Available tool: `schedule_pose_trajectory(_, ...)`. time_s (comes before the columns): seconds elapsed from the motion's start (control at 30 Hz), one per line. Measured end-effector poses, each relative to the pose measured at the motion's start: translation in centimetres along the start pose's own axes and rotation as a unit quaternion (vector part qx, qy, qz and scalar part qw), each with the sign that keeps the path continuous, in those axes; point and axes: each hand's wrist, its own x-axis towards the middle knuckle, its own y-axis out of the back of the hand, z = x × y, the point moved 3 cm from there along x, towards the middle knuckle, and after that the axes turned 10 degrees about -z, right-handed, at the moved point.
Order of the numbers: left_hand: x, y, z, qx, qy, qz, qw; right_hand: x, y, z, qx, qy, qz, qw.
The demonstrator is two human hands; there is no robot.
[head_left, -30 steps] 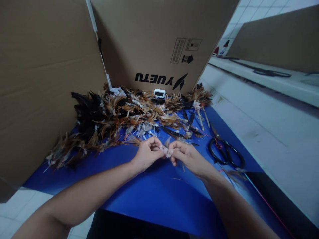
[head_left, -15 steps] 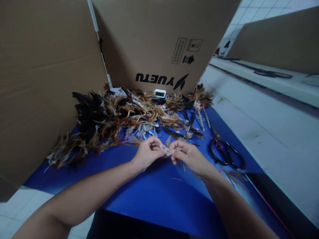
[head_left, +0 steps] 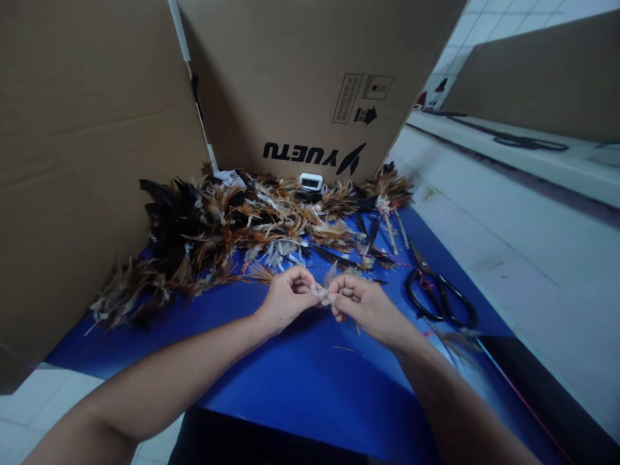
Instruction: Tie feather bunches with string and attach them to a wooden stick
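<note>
Nearest the camera, two bare forearms reached forward over the glossy blue table cover (head_left: 310, 394); the left hand (head_left: 285, 298) was curled nearly closed, its thumb and fingertips pinching one end of a small pale tuft of feather quills (head_left: 321, 294); the right hand (head_left: 364, 303) met it from the other side, fingers bent in tight, pinching the same tuft, so that both hands held it between them just above the cover, near the middle of the table; how the tuft was bound could not be told. To the right of the right hand lay a pair of black-handled scissors (head_left: 438, 294), flat on the cover, with a bit of red thread at the handles; a thin red thread (head_left: 513, 387) ran along the dark right edge of the table. Beyond the hands spread a loose heap of brown, black and white feathers (head_left: 232, 232), stretching from the left edge across to a small feather bundle tied on thin wooden sticks (head_left: 390, 213); behind the heap sat a small white box-shaped device with a dark screen (head_left: 310, 181), its display unreadable. Farthest back stood tall brown cardboard sheets (head_left: 300, 77); one bore the printed word "YUETU" upside down beside a black winged logo, with handling symbols and an arrow above it, their small text too fine to read.
</note>
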Motion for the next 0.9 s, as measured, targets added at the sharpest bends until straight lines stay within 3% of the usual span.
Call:
schedule_pose_trajectory(0.27,-0.03,-0.24,0.35,-0.010,-0.002,-0.008,1.000,-0.04,0.24,-0.08,0.017,-0.003,0.010,1.000)
schedule_pose_trajectory(0.63,0.00,-0.01,-0.01,0.015,-0.005,0.001,1.000,-0.03,0.18,0.10,-0.036,-0.005,0.010,0.999)
schedule_pose_trajectory(0.9,-0.05,-0.25,0.23,-0.004,0.006,-0.007,1.000,-0.30,0.29,-0.53,0.002,-0.013,0.021,1.000)
